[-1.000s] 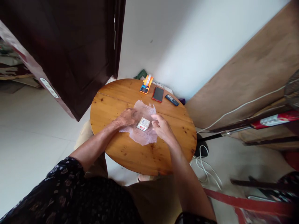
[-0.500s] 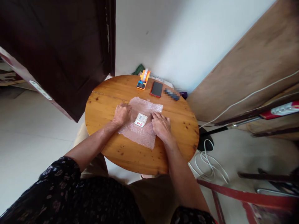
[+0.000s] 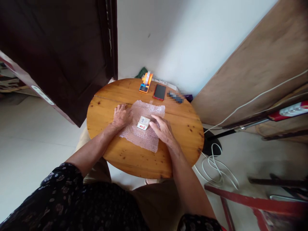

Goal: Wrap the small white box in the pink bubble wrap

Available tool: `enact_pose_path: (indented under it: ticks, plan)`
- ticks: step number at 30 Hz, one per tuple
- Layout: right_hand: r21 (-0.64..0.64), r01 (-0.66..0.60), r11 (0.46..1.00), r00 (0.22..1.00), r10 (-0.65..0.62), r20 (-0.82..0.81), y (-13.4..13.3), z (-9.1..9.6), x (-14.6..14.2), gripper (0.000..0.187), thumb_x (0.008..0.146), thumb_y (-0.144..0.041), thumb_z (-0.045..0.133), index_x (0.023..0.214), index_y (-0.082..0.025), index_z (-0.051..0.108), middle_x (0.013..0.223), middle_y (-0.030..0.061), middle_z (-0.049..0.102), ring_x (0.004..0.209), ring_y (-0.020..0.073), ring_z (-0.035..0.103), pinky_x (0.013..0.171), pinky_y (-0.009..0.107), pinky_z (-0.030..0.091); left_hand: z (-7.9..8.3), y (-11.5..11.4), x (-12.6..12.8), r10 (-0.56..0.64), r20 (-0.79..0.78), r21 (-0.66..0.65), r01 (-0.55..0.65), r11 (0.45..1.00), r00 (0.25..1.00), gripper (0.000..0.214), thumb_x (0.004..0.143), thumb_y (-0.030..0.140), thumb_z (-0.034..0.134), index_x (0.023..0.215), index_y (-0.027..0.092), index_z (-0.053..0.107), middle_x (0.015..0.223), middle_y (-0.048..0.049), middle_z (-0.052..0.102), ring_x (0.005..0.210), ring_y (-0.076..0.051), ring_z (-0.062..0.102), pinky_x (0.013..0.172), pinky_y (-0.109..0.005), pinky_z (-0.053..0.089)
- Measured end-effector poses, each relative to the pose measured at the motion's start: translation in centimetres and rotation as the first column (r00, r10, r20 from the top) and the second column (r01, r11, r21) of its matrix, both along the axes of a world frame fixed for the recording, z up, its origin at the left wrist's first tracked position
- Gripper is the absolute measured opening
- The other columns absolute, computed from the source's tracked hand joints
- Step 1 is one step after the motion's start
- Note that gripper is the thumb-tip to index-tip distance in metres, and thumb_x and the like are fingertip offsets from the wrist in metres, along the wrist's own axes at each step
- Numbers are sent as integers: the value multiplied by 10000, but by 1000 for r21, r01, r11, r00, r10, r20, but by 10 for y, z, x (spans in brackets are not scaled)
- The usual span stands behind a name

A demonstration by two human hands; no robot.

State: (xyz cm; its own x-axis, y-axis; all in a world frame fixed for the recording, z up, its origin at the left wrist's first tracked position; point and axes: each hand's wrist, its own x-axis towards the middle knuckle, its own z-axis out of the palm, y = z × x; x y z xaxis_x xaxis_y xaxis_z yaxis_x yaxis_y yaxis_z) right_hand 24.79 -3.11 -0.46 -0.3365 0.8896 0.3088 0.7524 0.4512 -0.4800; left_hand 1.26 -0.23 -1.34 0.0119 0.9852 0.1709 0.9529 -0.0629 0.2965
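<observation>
A sheet of bubble wrap point(image 3: 141, 142) lies spread on the round wooden table, and a small white box point(image 3: 144, 121) with a barcode and red print rests in its middle. My left hand point(image 3: 122, 116) lies palm down at the wrap's left edge, fingers loosely extended, holding nothing. Over the right part of the wrap is my right hand point(image 3: 163, 129), its thumb and forefinger apart. The thumb tip is close to the box's right side; whether it touches I cannot tell.
At the table's point(image 3: 134, 163) back stand an orange tape dispenser point(image 3: 146, 82), a red-edged phone point(image 3: 159, 92) and a dark, blurred-out object point(image 3: 175, 97). A wall rises behind. White cable point(image 3: 214, 166) lies coiled on the floor at right, near a red chair frame point(image 3: 240, 194).
My right hand has lifted off the wrap's right edge and come inward to the box, thumb and forefinger parted. My left hand has shifted slightly left, its fingers loosening.
</observation>
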Motion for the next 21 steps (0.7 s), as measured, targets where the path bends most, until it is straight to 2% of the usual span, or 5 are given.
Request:
enact_pose_path:
  ticks: [3,10,15,18,21]
  plan:
    - [37,-48,998,999,48,3,-3,-2,-9,525,888,-471,627,1325,-179,613,1332,127,686,1226,289,633,1084,456,433,-3,1,0,-7,7,2,7,1000,1000,410,936,366,497,1277,265,700,1482,-97,525,1363,-324,432,1131,-491,383]
    - [9,-63,998,989,64,-136,3,-2,-7,361,833,-455,672,1108,-222,692,1232,99,724,1155,272,659,1042,432,473,-4,0,1,-25,-1,11,25,1000,1000,423,927,346,492,1270,217,704,1481,-130,535,1359,-342,440,1121,-505,382]
    - [-27,211,977,918,-208,-337,0,13,30,459,815,-540,651,1134,-211,686,1219,103,719,1135,280,658,1008,437,500,-4,0,2,-18,-3,9,18,1000,1000,409,923,342,491,1246,228,714,1476,-126,538,1359,-341,442,1112,-504,386]
    - [-35,385,922,876,-377,-299,-8,9,60,493,821,-562,613,1177,-225,666,1204,105,721,1116,283,656,990,450,510,-5,0,3,-18,3,16,18,1000,1000,417,920,332,492,1255,210,710,1473,-142,540,1348,-348,449,1107,-511,386]
    - [-53,515,856,844,-517,-145,-19,-6,88,571,805,-548,584,1254,-198,633,1252,153,696,1161,325,633,1013,505,491,-5,1,4,-22,8,20,22,1000,1000,432,921,332,488,1271,198,703,1480,-145,532,1352,-344,448,1109,-499,383]
